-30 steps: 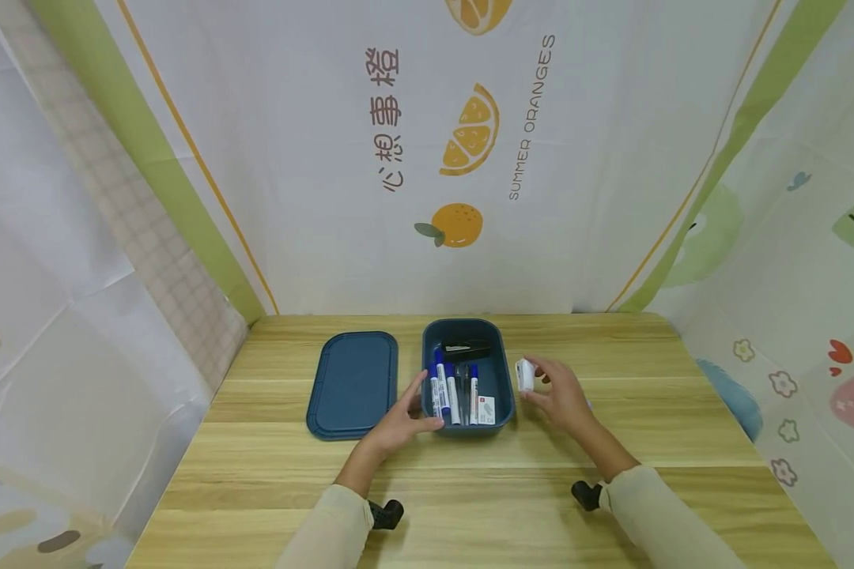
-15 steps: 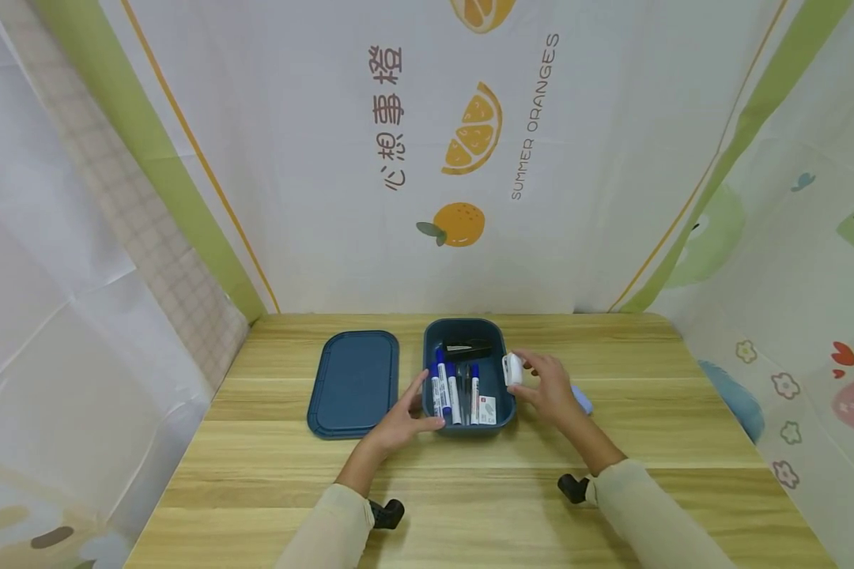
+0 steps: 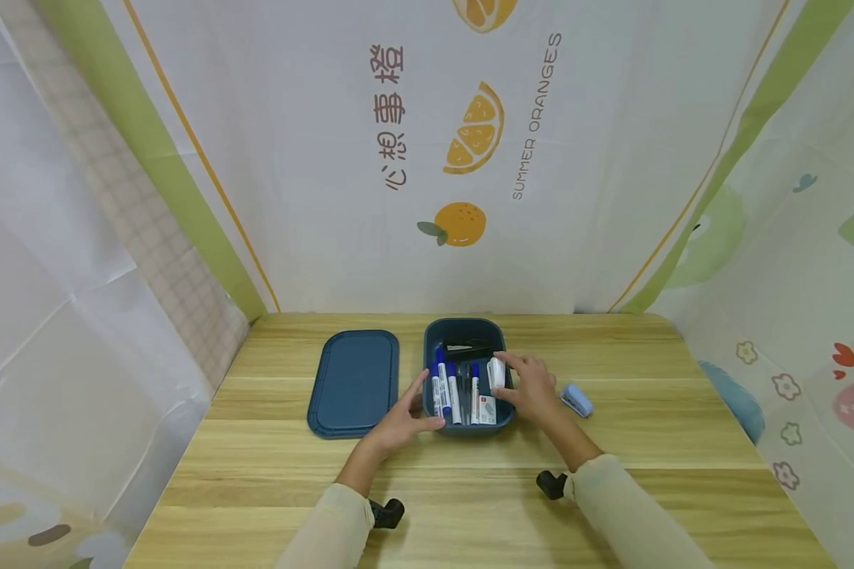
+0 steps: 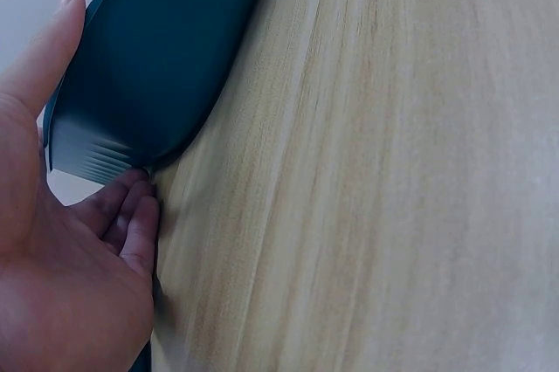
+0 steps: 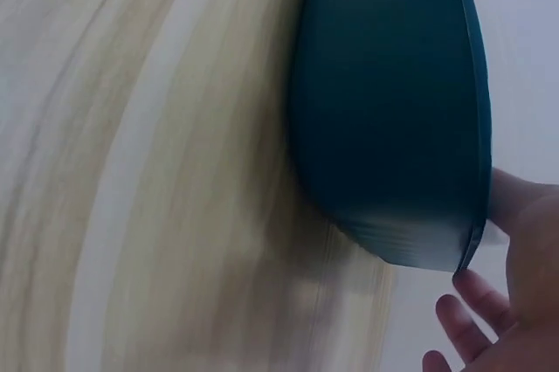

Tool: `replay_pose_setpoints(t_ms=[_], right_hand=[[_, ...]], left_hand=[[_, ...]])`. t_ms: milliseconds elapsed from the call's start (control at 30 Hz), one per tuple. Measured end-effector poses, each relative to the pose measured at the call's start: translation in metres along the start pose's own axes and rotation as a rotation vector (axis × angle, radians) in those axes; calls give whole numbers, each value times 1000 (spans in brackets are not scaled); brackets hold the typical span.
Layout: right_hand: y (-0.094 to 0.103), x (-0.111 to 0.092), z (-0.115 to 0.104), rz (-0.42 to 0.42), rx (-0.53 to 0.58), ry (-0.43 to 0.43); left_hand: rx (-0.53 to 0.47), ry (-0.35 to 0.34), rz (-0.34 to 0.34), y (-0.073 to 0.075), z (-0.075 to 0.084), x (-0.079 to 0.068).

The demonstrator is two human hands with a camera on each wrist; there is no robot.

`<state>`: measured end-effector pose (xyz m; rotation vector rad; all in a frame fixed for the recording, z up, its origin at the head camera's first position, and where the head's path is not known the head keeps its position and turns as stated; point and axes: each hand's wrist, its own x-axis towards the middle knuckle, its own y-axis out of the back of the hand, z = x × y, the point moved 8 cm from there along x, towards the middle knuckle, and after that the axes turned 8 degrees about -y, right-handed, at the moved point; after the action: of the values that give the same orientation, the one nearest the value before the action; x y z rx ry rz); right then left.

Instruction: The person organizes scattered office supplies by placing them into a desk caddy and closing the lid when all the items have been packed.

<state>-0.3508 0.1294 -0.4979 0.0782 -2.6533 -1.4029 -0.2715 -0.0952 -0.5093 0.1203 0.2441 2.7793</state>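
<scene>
In the head view, a dark blue storage box [image 3: 467,431] stands in the middle of the table. My left hand [image 3: 396,429] holds its near left corner, thumb at the front rim and fingers along the left side. My right hand [image 3: 536,390] pinches a small white stapler [image 3: 496,373] between thumb and fingers, inside the box's right rim. Several blue-capped markers [image 3: 443,387] lie in the box beside dark slender pens [image 3: 463,395], a small white printed packet [image 3: 487,409] and a black object [image 3: 467,349]. Both wrist views show the box's outer wall, not its contents.
The flat blue lid [image 3: 353,384] lies left of the box. To the right, a small light blue stapler [image 3: 576,400] lies on the wooden table [image 3: 470,506]. Printed cloth [image 3: 313,197] hangs behind the table and along both sides.
My right hand has carried the white stapler leftward from beside the box to inside its right rim, uncovering the light blue stapler. My left hand has stayed at the box.
</scene>
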Motion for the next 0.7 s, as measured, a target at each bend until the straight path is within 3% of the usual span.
replay_pose_setpoints(t_ms=[700], right_hand=[[-22,16,-6,-97,-83,-139]], left_hand=[[-18,5,0,-1,-2,1]])
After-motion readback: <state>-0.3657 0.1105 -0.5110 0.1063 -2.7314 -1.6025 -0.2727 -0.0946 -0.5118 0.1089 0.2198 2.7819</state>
